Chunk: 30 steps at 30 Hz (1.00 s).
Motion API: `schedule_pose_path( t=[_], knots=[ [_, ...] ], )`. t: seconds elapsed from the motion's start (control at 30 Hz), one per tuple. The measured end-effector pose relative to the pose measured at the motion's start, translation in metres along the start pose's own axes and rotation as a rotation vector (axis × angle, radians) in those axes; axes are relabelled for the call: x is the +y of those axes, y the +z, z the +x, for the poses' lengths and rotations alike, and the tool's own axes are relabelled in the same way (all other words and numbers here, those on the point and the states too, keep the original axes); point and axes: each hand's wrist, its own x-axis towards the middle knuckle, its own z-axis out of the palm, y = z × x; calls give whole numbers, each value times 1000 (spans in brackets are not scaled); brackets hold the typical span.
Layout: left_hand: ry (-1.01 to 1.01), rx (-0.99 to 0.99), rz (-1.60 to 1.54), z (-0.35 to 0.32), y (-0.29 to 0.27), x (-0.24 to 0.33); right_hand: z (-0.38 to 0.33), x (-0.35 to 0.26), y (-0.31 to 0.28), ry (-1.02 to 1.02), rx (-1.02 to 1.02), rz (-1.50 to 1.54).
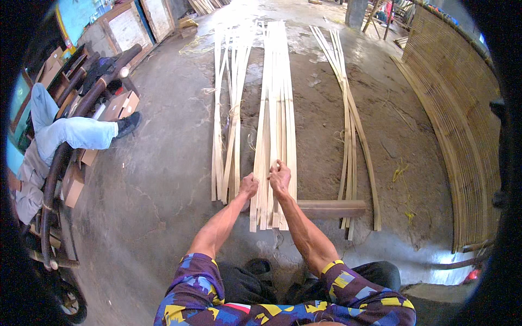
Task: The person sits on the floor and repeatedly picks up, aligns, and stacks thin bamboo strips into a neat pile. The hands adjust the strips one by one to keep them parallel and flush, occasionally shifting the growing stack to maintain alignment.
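Long pale bamboo strips (275,98) lie side by side in a bundle, running away from me along the floor. My left hand (249,186) is closed at the bundle's left edge, with its fingers curled on a bamboo strip. Just right of it, my right hand (280,178) pinches a strip on top of the bundle, thumb and fingers together. Beneath the near ends sits a brown wooden block (333,208), sticking out to the right.
Looser bamboo strips lie to the left (234,108) and cross each other to the right (348,108). A woven bamboo panel (451,108) leans at the far right. At left, a person in pale jeans (81,133) reclines on a dark pole-framed bench (57,174) beside cardboard boxes (122,104).
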Motion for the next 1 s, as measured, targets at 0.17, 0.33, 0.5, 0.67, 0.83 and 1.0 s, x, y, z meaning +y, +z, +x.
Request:
schedule_pose_path(
  t=[0.17,0.33,0.5,0.67,0.83,1.0],
  knots=[
    [-15,-13,-19,7,5,-9,-22,18,7,88,-94,38],
    [-107,-59,-190,16,0,-21,-51,16,28,244,-162,340],
    [-153,45,-839,14,-12,-12,-75,12,43,264,-160,409],
    [-221,104,-472,7,-25,5,-68,27,49,219,-160,168],
    [69,232,-226,8,-15,7,-59,41,48,195,-153,233],
    [-234,99,-465,19,-12,-5,-54,25,40,300,-168,369]
  ],
)
